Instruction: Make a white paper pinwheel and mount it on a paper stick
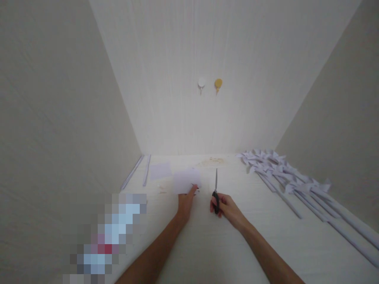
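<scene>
Head view, left hand: grip pinches the near edge of the paper square lying on the bench.
Right hand: grip clenched around scissors, blades closed, pointing away.
Risk: the thin paper may slide or tear, because only the fingertips hold it.

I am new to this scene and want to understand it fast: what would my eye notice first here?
First, the two hands at the centre: the right hand grips scissors with blades pointing away, and the left hand holds a white paper square. Next, a row of white paper pinwheels on long sticks lies along the table's right side. On the back wall hang two small hooks, white and yellow.
</scene>
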The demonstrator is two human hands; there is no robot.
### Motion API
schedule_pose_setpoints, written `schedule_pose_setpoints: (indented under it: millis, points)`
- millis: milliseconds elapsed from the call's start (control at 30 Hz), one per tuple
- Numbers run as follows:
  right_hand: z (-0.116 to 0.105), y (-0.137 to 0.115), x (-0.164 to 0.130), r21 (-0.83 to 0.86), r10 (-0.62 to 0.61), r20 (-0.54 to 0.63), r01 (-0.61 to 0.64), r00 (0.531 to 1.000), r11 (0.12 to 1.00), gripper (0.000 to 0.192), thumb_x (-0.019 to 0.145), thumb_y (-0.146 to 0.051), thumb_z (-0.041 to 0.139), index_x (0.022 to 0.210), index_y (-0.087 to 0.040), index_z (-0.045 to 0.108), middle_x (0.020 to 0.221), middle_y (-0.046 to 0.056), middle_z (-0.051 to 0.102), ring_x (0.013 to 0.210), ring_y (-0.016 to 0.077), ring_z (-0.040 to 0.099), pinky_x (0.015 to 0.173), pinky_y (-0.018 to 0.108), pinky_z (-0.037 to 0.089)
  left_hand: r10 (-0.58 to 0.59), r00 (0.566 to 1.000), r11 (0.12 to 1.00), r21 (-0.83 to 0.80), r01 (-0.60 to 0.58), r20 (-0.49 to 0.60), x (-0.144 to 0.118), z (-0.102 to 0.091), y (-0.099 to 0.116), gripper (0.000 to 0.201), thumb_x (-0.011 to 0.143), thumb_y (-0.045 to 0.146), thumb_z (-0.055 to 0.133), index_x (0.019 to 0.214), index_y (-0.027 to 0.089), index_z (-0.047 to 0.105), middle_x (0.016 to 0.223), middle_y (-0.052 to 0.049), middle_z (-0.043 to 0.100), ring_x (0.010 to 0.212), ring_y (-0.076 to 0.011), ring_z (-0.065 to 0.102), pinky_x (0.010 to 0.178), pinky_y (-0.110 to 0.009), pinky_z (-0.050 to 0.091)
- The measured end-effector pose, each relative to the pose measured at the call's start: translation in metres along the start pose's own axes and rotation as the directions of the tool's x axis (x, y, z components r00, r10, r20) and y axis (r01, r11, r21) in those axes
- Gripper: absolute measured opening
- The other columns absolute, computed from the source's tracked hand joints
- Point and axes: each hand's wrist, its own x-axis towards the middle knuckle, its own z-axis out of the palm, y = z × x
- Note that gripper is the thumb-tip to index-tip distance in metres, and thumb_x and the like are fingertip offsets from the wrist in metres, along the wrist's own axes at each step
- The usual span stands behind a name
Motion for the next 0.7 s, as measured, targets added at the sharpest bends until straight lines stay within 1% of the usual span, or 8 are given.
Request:
schedule_pose_setpoints:
  millis: [133,233,333,467,600,700]
  points:
    - [-0.0037,-0.0034,-0.0077,-0.124,0.054,0.19,-0.03,0.98,0.992,0.042,0.072,-0.05,0.044,0.052,-0.013,0.048,0.042,-0.003,0.048,0.029,0.0037,0.035,0.028,0.016,0.024,0.019,0.999,0.984,-0.181,-0.011,0.042,0.0085,-0.0025,-0.0005,0.016,0.061,0.028,0.058,0.065,0.013,0.057,0.065,-0.003,0.061,0.063,-0.0142,0.058,0.056,-0.024,0.044]
    - [-0.0057,-0.0036,-0.0108,-0.232,0.105,0.26,-0.043,0.96,0.972,0.046,0.073,-0.051,0.042,0.047,-0.013,0.047,0.036,-0.004,0.044,0.026,0.0023,0.029,0.025,0.016,0.017,0.021,0.999,0.961,-0.276,-0.01,0.037,0.0102,-0.0037,0.0023,0.015,0.061,0.026,0.058,0.067,0.013,0.054,0.063,-0.002,0.061,0.063,-0.0138,0.06,0.053,-0.022,0.044]
    - [-0.0055,-0.0057,-0.0117,-0.297,0.128,0.267,-0.045,0.955,0.954,0.049,0.074,-0.051,0.04,0.042,-0.014,0.045,0.033,-0.004,0.04,0.025,0.0023,0.027,0.025,0.016,0.015,0.017,0.999,0.956,-0.295,-0.004,0.044,0.0095,-0.0041,0.0041,0.015,0.061,0.026,0.058,0.067,0.013,0.054,0.063,-0.001,0.06,0.062,-0.0135,0.06,0.053,-0.022,0.045]
    - [-0.0035,-0.0099,-0.0115,-0.335,0.157,0.262,-0.063,0.952,0.94,0.049,0.074,-0.05,0.04,0.041,-0.015,0.044,0.031,-0.005,0.039,0.025,0.0027,0.027,0.026,0.017,0.016,0.027,0.997,0.964,-0.267,-0.008,0.067,0.0087,-0.0031,0.0033,0.016,0.062,0.027,0.058,0.066,0.012,0.054,0.061,-0.002,0.06,0.062,-0.0143,0.06,0.051,-0.022,0.046]
    - [-0.002,-0.0101,-0.0106,-0.341,0.199,0.241,-0.109,0.95,0.934,0.046,0.072,-0.051,0.041,0.042,-0.015,0.043,0.032,-0.005,0.039,0.025,0.0027,0.026,0.026,0.017,0.015,0.021,0.995,0.969,-0.249,0.003,0.093,0.0094,-0.0027,0.0015,0.016,0.062,0.028,0.057,0.062,0.012,0.055,0.059,-0.003,0.061,0.061,-0.014,0.06,0.05,-0.021,0.046]
    - [-0.0013,-0.0091,-0.0104,-0.336,0.215,0.231,-0.13,0.949,0.933,0.046,0.071,-0.051,0.042,0.043,-0.015,0.043,0.032,-0.005,0.04,0.025,0.0027,0.026,0.026,0.017,0.015,-0.004,0.995,0.966,-0.258,0.029,0.095,0.0099,-0.003,0.0008,0.016,0.062,0.028,0.057,0.065,0.012,0.056,0.061,-0.003,0.062,0.058,-0.0139,0.06,0.05,-0.021,0.046]
